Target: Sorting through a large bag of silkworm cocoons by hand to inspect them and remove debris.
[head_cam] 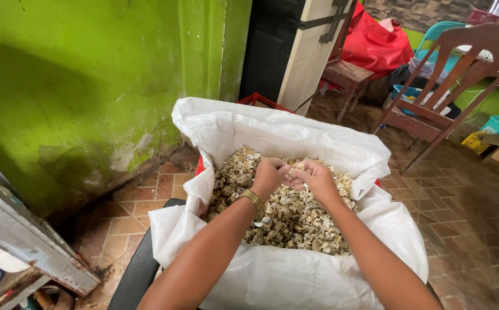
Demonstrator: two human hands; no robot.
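Note:
A large white woven sack (272, 132) stands open in front of me, its rim folded down, filled with speckled eggshell pieces (287, 221). Both my hands reach over the pile and meet at its middle. My left hand (269, 175), with a gold bracelet on the wrist, is curled shut around a small speckled shell piece. My right hand (315, 178) touches the left, fingers pinched on the same small pieces between them.
A green wall (89, 86) runs along the left, above a brick-tile floor (467, 218). A red crate (258, 101) sits behind the sack. Wooden chairs (450, 86), a red bag (376, 40) and plastic tubs stand at the back right. A grey metal shelf edge (25, 241) is at lower left.

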